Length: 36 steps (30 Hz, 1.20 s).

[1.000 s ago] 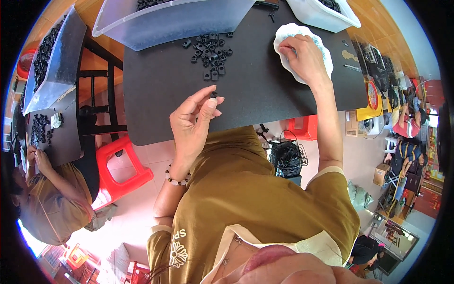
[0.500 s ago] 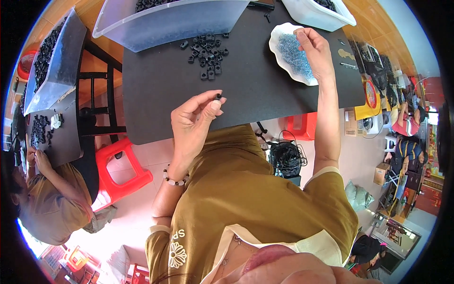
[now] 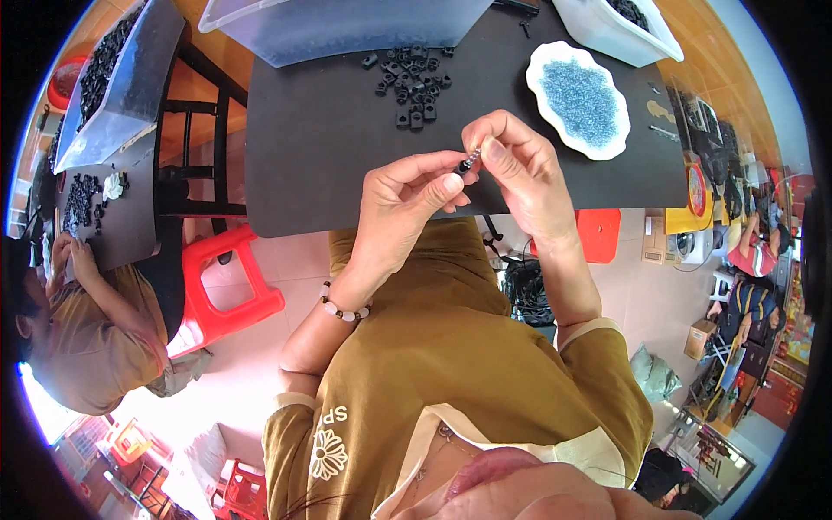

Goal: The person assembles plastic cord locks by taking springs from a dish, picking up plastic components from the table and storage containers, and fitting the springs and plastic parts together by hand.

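Note:
My left hand pinches a small black plastic part between thumb and fingertips, above the near edge of the dark table. Against it, my right hand grips a small silvery coil spring with thumb and forefinger. The spring meets the end of the black part; how deep it sits inside cannot be made out. Beyond my hands lies a loose pile of similar black parts. To the right, a white scalloped dish holds a heap of small bluish-silver springs.
A large translucent bin stands at the table's far side, and a white bin of black parts at far right. Red stools flank the table. At left, another person works at a second table.
My right hand has come from the dish to my left hand, bringing a spring against the black part. My left hand has moved slightly right, still holding the part. The view has shifted a little.

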Motion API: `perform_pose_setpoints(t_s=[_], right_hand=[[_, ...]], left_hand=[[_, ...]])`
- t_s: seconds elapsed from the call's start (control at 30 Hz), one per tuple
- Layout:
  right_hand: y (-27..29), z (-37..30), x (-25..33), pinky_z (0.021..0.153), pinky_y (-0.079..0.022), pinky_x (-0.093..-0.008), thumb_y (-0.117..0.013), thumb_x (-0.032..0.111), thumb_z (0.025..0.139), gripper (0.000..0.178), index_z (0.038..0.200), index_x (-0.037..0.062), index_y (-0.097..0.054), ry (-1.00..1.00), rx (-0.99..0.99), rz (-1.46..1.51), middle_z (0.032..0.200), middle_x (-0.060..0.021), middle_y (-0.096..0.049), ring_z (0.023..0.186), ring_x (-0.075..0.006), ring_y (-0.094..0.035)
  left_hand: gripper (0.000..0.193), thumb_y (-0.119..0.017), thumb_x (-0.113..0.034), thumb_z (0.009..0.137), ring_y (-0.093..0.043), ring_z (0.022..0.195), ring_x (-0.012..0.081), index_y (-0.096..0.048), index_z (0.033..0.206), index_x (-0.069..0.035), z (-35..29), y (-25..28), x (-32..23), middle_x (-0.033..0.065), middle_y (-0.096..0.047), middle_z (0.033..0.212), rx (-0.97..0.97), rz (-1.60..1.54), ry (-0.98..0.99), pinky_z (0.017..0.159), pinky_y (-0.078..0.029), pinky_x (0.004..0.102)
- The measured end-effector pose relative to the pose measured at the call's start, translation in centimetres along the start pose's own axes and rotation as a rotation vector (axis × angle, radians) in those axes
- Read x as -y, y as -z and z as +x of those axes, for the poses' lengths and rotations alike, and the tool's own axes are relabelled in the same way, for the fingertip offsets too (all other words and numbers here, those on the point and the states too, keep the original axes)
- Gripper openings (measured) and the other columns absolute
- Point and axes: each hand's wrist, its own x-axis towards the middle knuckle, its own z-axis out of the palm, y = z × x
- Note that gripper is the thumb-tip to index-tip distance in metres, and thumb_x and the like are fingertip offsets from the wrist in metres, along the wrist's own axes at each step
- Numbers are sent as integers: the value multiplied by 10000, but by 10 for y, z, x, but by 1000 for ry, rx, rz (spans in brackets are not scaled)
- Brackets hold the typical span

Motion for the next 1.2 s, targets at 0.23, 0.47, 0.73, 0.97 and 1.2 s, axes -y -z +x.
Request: perform_pose_setpoints(t_s=[0.23, 0.47, 0.73, 0.97, 1.2], right_hand=[[-12, -2, -10, 758, -504, -226, -612, 135, 1009, 131, 1036, 8, -592, 63, -9, -224, 957, -13, -617, 845, -63, -597], [-9, -2, -6, 764, -520, -235, -616, 91, 989, 135, 1075, -13, -619, 92, 23, -509, 972, -31, -631, 834, -73, -622], [-12, -5, -8, 775, -534, -256, -615, 81, 983, 122, 1035, -26, -646, -46, 77, -235, 1006, -67, -627, 868, -108, -645], [-12, -6, -8, 762, -522, -243, -617, 75, 976, 112, 1012, -20, -663, 13, 84, -322, 1010, -75, -623, 863, -129, -659], [-10, -6, -7, 729, -484, -265, -687, 81, 923, 100, 984, 2, -683, 127, 111, -462, 990, -80, -641, 787, -120, -605]], left_hand=[[264, -695, -118, 948, -676, 773, 113, -693, 1176, 14, -7, 9, 5, 108, -745, 1004, -44, -45, 27, 714, -563, 254], [251, -695, -126, 950, -655, 750, 98, -708, 1157, 16, -12, 13, 4, 88, -746, 962, -59, 69, 24, 692, -551, 245], [270, -692, -126, 953, -634, 765, 93, -702, 1191, 2, -19, 21, 5, 78, -737, 953, -4, -83, 107, 710, -548, 249], [264, -696, -133, 953, -634, 777, 94, -706, 1181, 0, -21, 21, 4, 74, -734, 963, 12, -146, 121, 729, -548, 249], [275, -690, -142, 958, -628, 776, 98, -697, 1182, 17, -23, 22, 2, 72, -722, 933, 24, -168, 96, 739, -539, 250]])
